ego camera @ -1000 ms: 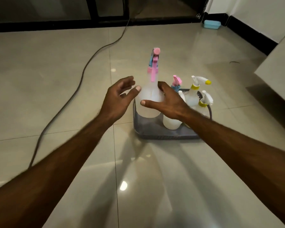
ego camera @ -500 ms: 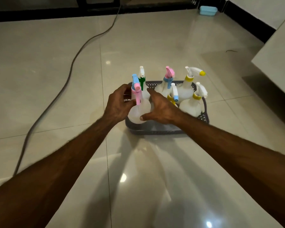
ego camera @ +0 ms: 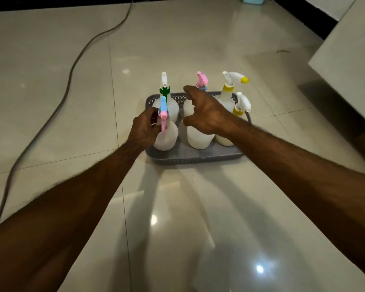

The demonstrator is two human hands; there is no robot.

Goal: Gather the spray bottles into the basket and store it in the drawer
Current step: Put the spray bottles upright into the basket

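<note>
Head view, pink-and-blue spray bottle (ego camera: 165, 133) upright in basket (ego camera: 195, 158), left hand (ego camera: 143, 129) gripping it

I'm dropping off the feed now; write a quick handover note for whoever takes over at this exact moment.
Left hand: grip closed on the neck of the pink-and-blue-trigger bottle, standing in the basket's near left corner.
Right hand: open, holding nothing, hovering over the middle bottles.
Basket: on the floor, with six bottles visible, all upright.
Done: bottles gathered; none seen loose on the floor.
Left: release, lift the basket, store it in the drawer, which is not in view.
</note>
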